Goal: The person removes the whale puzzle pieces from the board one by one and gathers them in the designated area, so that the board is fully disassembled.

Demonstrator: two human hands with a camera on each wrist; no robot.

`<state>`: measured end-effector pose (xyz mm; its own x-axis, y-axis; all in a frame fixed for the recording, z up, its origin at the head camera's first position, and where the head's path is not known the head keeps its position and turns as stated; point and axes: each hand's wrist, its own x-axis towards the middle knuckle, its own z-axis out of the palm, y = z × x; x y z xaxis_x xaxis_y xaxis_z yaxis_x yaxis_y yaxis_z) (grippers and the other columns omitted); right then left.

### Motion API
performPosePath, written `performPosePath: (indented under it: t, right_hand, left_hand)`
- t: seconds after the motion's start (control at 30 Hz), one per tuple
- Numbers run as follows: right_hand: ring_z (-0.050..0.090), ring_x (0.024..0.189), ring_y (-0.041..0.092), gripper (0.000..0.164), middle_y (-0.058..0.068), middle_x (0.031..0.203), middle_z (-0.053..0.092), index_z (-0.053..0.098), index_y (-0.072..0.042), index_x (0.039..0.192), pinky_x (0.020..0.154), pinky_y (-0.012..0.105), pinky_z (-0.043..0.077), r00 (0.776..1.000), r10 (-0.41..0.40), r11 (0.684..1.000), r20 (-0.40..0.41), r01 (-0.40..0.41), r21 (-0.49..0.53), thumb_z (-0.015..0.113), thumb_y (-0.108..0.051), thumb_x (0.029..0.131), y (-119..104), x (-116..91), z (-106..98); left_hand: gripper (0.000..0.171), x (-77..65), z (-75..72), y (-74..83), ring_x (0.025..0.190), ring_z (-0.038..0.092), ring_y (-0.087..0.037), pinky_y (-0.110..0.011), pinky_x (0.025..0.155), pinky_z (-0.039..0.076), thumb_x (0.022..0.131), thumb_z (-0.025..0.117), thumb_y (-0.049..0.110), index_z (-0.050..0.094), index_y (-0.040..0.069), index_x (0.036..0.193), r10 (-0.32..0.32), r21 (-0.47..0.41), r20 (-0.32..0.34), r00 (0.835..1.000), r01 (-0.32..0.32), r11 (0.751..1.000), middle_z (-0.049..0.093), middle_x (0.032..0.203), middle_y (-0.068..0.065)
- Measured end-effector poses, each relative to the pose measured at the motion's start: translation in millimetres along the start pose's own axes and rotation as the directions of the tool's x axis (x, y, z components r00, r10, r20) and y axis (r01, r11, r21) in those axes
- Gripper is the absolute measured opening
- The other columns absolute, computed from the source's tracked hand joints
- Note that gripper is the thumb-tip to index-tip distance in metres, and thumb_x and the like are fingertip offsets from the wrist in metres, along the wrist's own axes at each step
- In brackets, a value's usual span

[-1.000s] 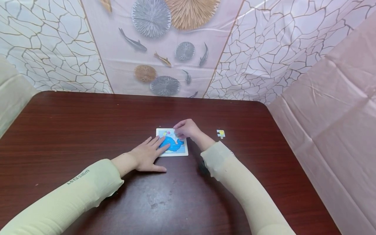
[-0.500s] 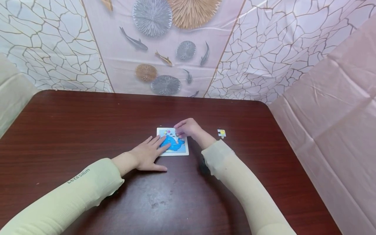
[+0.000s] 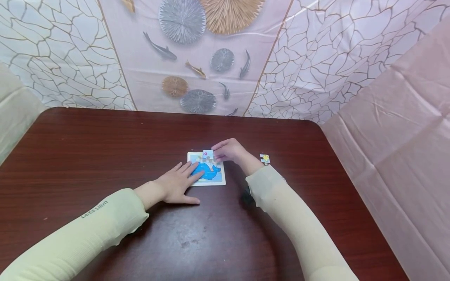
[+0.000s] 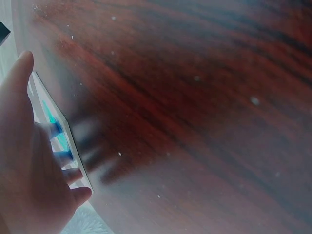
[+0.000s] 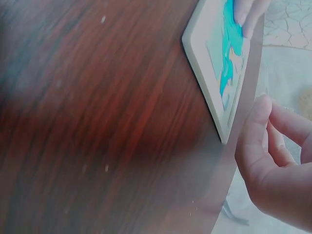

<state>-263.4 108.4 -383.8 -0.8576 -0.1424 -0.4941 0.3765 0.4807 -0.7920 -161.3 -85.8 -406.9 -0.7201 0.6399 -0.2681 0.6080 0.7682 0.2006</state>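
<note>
A small whale jigsaw puzzle in a white tray (image 3: 214,184) lies mid-table. My left hand (image 3: 177,184) rests on its left part, fingers spread straight over the blue whale (image 3: 210,174). In the left wrist view those fingers reach across the tray's edge (image 4: 72,146). At the tray's far edge, my right hand (image 3: 230,151) pinches a light-blue puzzle piece (image 3: 207,153) with a pink swirl, raised out of the picture. Below that piece, a pale patch shows in the puzzle. The right wrist view has thumb and fingertips (image 5: 263,103) together beyond the tray's corner, the piece hidden there.
A loose puzzle piece (image 3: 265,158) with a yellow sun lies on the table right of the tray, just beyond the right sleeve (image 3: 268,187). The dark red-brown table (image 3: 105,156) ends at a patterned cloth (image 3: 197,78) behind.
My right hand has lifted the swirl piece up from the puzzle and shifted slightly away and to the right. The left hand stays in place on the puzzle.
</note>
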Motion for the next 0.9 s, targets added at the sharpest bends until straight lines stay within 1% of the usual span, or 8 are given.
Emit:
performPosePath:
  t: [0.07, 0.23, 0.37, 0.47, 0.57, 0.73, 0.9]
  right_hand:
    - [0.063, 0.063, 0.015, 0.027, 0.013, 0.085, 0.066, 0.066, 0.003, 0.110, 0.067, 0.025, 0.057, 1.000, 0.003, 1.000, -0.003, -0.003, 0.004, 0.066, -0.002, 0.084, 1, -1, -4]
    - [0.065, 0.070, 0.016, 0.028, 0.019, 0.103, 0.066, 0.065, 0.002, 0.113, 0.076, 0.029, 0.057, 1.000, 0.012, 1.000, -0.003, -0.012, -0.006, 0.066, -0.003, 0.085, 3, -5, -14]
    - [0.065, 0.077, 0.018, 0.029, 0.020, 0.109, 0.065, 0.064, 0.002, 0.115, 0.077, 0.029, 0.057, 1.000, 0.015, 1.000, -0.008, -0.015, -0.025, 0.064, -0.003, 0.086, 6, -7, -24]
    - [0.064, 0.078, 0.018, 0.029, 0.019, 0.109, 0.064, 0.064, 0.001, 0.115, 0.072, 0.026, 0.057, 1.000, 0.013, 0.999, -0.021, -0.014, -0.033, 0.064, -0.003, 0.087, 9, -7, -34]
    - [0.062, 0.074, 0.016, 0.029, 0.018, 0.106, 0.064, 0.063, 0.002, 0.116, 0.067, 0.023, 0.056, 0.999, 0.009, 1.000, -0.033, -0.010, -0.029, 0.063, -0.003, 0.087, 13, -6, -43]
    - [0.061, 0.071, 0.014, 0.030, 0.017, 0.102, 0.064, 0.062, 0.003, 0.117, 0.066, 0.022, 0.056, 0.999, 0.002, 1.000, -0.041, -0.003, -0.027, 0.062, -0.003, 0.088, 18, -7, -58]
    - [0.061, 0.069, 0.012, 0.032, 0.008, 0.086, 0.065, 0.059, 0.006, 0.119, 0.065, 0.022, 0.056, 0.999, -0.010, 1.000, -0.036, 0.010, -0.003, 0.060, 0.000, 0.088, 21, -11, -72]
  left_hand:
    - [0.088, -0.1, -0.4, 0.1, 0.144, 0.011, -0.037, -0.052, 0.117, 0.012, 0.085, 0.046, 0.067, 0.021, 0.013, 0.150, -0.004, 0.002, 0.004, 1.000, 0.004, 1.000, 0.011, 0.157, -0.017]
    - [0.088, 0.0, -0.3, 0.0, 0.144, 0.011, -0.038, -0.053, 0.117, 0.012, 0.085, 0.047, 0.066, 0.022, 0.012, 0.150, 0.003, 0.001, 0.000, 1.000, -0.003, 1.000, 0.011, 0.157, -0.018]
    - [0.087, -0.7, -0.2, 0.3, 0.144, 0.012, -0.038, -0.053, 0.116, 0.012, 0.085, 0.047, 0.065, 0.023, 0.012, 0.150, 0.008, 0.001, -0.010, 1.000, -0.008, 1.000, 0.012, 0.157, -0.018]
    - [0.087, -0.8, 0.2, 0.1, 0.144, 0.013, -0.038, -0.053, 0.116, 0.013, 0.085, 0.048, 0.065, 0.023, 0.012, 0.150, 0.011, 0.005, -0.017, 1.000, -0.011, 1.000, 0.013, 0.156, -0.018]
    - [0.086, -0.9, 0.7, -0.5, 0.144, 0.013, -0.038, -0.053, 0.116, 0.013, 0.086, 0.048, 0.064, 0.023, 0.011, 0.150, 0.015, 0.006, -0.020, 1.000, -0.015, 1.000, 0.013, 0.156, -0.018]
    - [0.086, -2.0, 0.6, -0.4, 0.144, 0.013, -0.038, -0.053, 0.116, 0.013, 0.086, 0.048, 0.064, 0.023, 0.011, 0.150, 0.015, 0.005, -0.019, 1.000, -0.015, 1.000, 0.012, 0.156, -0.018]
    - [0.086, -0.7, 1.9, -1.0, 0.144, 0.013, -0.038, -0.053, 0.116, 0.013, 0.086, 0.047, 0.064, 0.023, 0.011, 0.150, 0.019, 0.009, -0.020, 1.000, -0.019, 1.000, 0.012, 0.156, -0.018]
